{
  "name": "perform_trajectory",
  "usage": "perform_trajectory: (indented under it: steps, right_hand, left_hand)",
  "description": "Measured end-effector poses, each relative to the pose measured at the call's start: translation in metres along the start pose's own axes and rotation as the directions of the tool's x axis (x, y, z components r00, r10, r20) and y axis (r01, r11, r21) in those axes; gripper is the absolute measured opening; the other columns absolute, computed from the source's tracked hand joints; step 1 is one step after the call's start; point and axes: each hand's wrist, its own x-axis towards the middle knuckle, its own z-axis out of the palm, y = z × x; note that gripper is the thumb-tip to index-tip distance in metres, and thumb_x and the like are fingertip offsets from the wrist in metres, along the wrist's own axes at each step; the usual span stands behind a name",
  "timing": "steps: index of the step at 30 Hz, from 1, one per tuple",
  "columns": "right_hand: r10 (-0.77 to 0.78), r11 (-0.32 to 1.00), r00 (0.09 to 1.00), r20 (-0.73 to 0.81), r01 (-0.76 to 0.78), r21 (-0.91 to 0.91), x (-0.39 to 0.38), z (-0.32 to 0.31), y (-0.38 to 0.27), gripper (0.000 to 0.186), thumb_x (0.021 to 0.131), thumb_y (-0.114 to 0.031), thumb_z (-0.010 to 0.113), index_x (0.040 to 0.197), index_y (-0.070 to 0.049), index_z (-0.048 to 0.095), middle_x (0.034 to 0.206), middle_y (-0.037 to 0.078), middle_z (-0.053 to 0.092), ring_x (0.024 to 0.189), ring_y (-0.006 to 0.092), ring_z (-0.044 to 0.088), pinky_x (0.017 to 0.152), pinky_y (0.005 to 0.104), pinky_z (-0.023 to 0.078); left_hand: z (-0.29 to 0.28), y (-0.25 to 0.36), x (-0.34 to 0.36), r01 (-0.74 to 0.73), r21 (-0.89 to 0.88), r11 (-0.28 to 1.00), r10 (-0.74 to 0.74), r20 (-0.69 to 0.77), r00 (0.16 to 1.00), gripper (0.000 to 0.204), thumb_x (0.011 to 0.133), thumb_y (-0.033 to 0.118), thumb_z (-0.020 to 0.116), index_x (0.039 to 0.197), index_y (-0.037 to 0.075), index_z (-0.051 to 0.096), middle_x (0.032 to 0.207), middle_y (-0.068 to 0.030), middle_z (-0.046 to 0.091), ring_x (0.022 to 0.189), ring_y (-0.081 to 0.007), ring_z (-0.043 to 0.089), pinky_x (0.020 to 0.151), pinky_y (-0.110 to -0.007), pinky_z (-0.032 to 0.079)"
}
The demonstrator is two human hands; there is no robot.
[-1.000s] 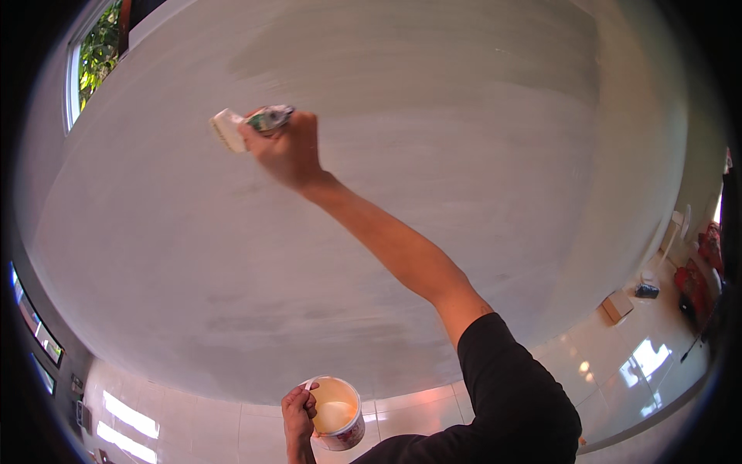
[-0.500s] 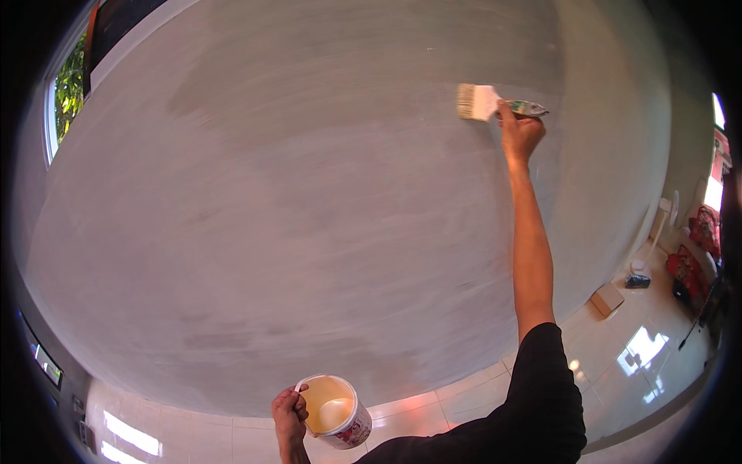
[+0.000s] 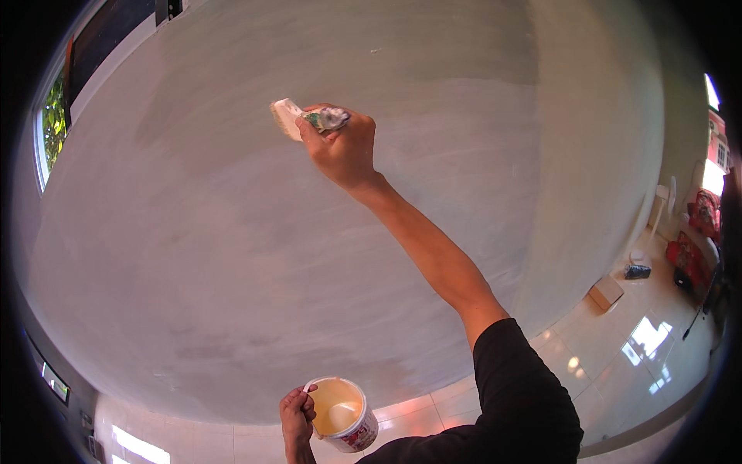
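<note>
My right hand grips the handle of a wide paintbrush and is raised in front of a large grey wall. The brush's pale bristles point left and meet the wall's upper part. Part of the handle is hidden by my fingers. Low in the view, my left hand is closed round the white handle of a small paint bucket. The bucket is tilted so its inside shows, with pale, cream-coloured liquid in it. Darker, damp-looking patches cover parts of the wall, mostly along the top and near the bottom.
Glossy floor tiles run along the wall's foot. A cardboard box and a dark small package lie on the floor at right, near red patterned cushions. A window is at the upper left.
My right hand has swept the paintbrush leftward across the wall, from the upper right to left of the middle. The left hand and bucket stay almost where they were.
</note>
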Motion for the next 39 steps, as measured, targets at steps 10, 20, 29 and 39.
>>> perform_trajectory:
  steps: [10,20,29,39]
  right_hand:
    - [0.228,0.971,0.918,-0.326,-0.239,0.005,0.049,-0.181,0.107,0.015,0.074,-0.017,0.077,0.077,-0.003,0.073,0.07,0.005,0.07,0.065,0.0113,0.065,0.061,0.0282,0.05]
    - [-0.355,0.586,0.919,-0.169,0.078,-0.807,0.069,-0.206,0.092,0.013,0.075,-0.019,0.068,0.073,-0.007,0.064,0.065,0.012,0.063,0.056,0.0318,0.061,0.048,0.0408,0.048]
    - [0.133,0.991,0.972,-0.194,-0.137,-0.004,0.071,-0.168,0.044,0.018,0.075,-0.018,0.075,0.079,-0.001,0.072,0.069,0.008,0.07,0.062,0.0112,0.065,0.057,0.0264,0.049]
    - [-0.091,0.668,0.868,-0.489,-0.311,-0.676,0.089,-0.357,0.126,0.024,0.073,-0.025,0.074,0.072,-0.002,0.069,0.067,0.011,0.068,0.06,0.0245,0.066,0.058,0.036,0.05]
  left_hand:
    - [0.016,0.009,-0.009,-0.02,-0.014,1.0,0.02,0.012,1.0,0.025,0.093,0.008,0.043,0.103,-0.008,0.059,0.058,0.0044,0.037,0.042,-0.0029,0.025,0.038,-0.02,0.017]
    - [0.031,0.021,-0.013,0.005,0.01,1.0,-0.005,0.046,0.999,0.026,0.092,0.01,0.045,0.102,-0.008,0.059,0.058,0.0047,0.038,0.043,-0.0032,0.025,0.038,-0.02,0.018]
    - [0.042,0.036,-0.03,-0.026,0.056,0.998,0.023,0.056,0.998,0.026,0.091,0.013,0.047,0.101,-0.007,0.06,0.058,0.0055,0.037,0.042,-0.003,0.026,0.037,-0.02,0.019]
    - [0.044,0.035,-0.033,-0.032,0.073,0.997,0.03,0.033,0.999,0.025,0.089,0.013,0.049,0.1,-0.007,0.059,0.056,0.006,0.037,0.041,-0.003,0.026,0.036,-0.02,0.02]
